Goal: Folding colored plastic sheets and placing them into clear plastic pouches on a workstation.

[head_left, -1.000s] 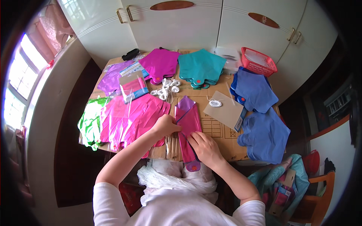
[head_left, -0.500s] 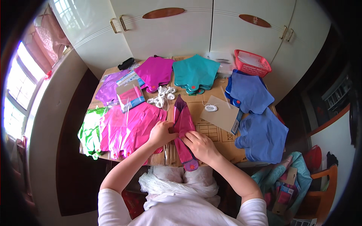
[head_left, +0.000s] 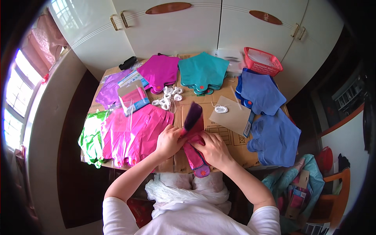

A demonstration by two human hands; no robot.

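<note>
Over the near middle of the table, a folded shiny pink foil piece is held between both hands. Its upper part is bent up and shows a dark purple side, and a tab with a red dot hangs at the table's near edge. My left hand pinches the left side of the fold. Closed on its right side is my right hand, thumb pressed on the foil. Left of my left hand lies a spread of shiny pink foil pieces. A beige card with a white coiled string lies beyond my right hand.
Around the cardboard-covered table lie green foil, magenta, teal and blue stacks. White string coils and a packaged card sit mid-left. A red basket stands far right.
The foil piece was lying long and narrow; its upper part is now bent up, showing more of the dark purple side. Both hands have shifted slightly along it.
</note>
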